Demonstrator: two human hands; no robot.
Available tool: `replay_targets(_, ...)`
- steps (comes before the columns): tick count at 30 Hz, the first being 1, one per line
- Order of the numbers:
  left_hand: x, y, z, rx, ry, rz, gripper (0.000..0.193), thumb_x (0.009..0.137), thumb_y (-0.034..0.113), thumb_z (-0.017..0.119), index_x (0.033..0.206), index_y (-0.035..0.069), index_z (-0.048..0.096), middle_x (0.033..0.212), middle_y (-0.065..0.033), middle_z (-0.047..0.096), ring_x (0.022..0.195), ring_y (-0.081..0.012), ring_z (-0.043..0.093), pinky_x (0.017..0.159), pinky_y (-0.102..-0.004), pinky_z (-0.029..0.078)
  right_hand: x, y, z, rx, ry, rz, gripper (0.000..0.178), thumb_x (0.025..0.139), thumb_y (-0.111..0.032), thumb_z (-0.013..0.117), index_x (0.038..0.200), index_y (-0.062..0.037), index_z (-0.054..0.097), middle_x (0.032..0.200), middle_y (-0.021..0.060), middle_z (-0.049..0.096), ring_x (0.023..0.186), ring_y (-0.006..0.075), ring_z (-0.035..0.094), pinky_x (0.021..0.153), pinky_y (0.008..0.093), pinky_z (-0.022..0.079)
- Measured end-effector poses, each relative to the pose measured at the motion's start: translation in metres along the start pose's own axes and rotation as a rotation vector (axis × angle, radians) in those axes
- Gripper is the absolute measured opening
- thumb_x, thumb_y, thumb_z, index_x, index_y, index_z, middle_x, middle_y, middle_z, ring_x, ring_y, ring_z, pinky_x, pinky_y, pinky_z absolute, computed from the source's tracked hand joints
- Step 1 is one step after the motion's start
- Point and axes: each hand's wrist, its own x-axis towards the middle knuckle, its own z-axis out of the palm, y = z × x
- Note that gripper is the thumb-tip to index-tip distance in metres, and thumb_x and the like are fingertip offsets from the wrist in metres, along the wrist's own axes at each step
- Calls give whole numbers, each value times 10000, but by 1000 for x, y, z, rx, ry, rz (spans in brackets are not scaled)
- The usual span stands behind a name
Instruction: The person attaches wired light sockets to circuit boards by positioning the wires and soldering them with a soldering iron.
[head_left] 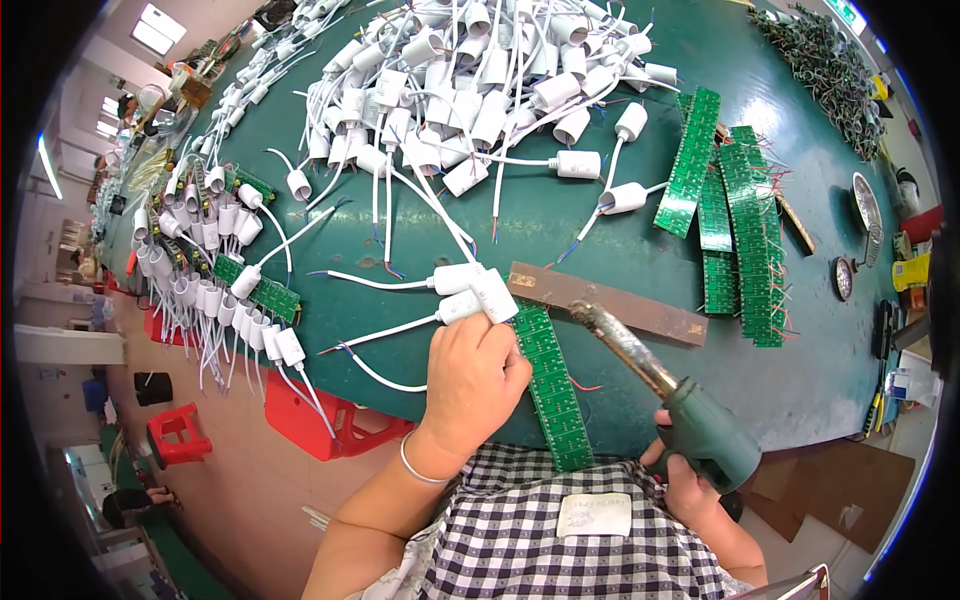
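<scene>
My left hand (468, 372) is closed at the upper end of a narrow green circuit board strip (553, 395). Its curled fingers press against a white lamp holder (493, 296); the fingertips are hidden. Two more white lamp holders (455, 278) lie beside it, their white cables running left, and another cable (380, 375) disappears under the hand. In my right hand (685, 480) is a soldering iron (708, 430) with a thick green handle. Its metal barrel points up and left, with the dark tip over a brown bar (620, 308) lying across the table.
A large heap of white lamp holders (490, 115) with cables covers the far table. Boards fitted with lamp holders (225, 290) line the left edge. Green board strips (750, 240) are stacked at right, near metal dishes (865, 205). Red stools (180, 437) stand on the floor.
</scene>
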Motion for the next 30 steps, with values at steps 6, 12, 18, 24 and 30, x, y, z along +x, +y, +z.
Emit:
replay_targets(6,2,7,-3,117,-43,4,129,674,82,670,733,80,555,762,-68,510,736,-271,520,671,-410,379,-2,4,-12,142,227,-26,475,884,-200,546,1273,49,438,1202,155,574,669,188,600,579,288,478)
replay_targets(12,7,17,-44,97,-35,67,240,711,139,738,908,60,627,921,-87,587,857,-298,555,748,-415,431,-6,9,-38,191,489,-158,487,897,-227,568,1276,40,420,1188,188,549,623,193,594,515,286,482)
replay_targets(18,120,10,-31,128,87,384,122,782,87,669,888,43,631,862,-107,608,823,-305,548,735,-380,432,1,6,-47,260,576,-201,486,900,-186,533,1309,35,392,1184,204,546,619,187,588,504,275,473)
replay_targets(24,183,-16,51,185,-195,407,427,765,221,722,1148,94,584,1022,-125,619,947,-328,590,802,-448,475,-13,6,-40,274,583,-241,502,895,-189,537,1318,36,385,1173,202,547,620,178,579,505,273,465)
replay_targets(30,171,10,-6,119,135,563,268,717,5,648,957,117,602,921,-123,529,812,-317,589,639,-388,482,-12,10,-37,258,601,-173,498,902,-198,528,1316,38,383,1163,199,548,624,172,574,505,276,463)
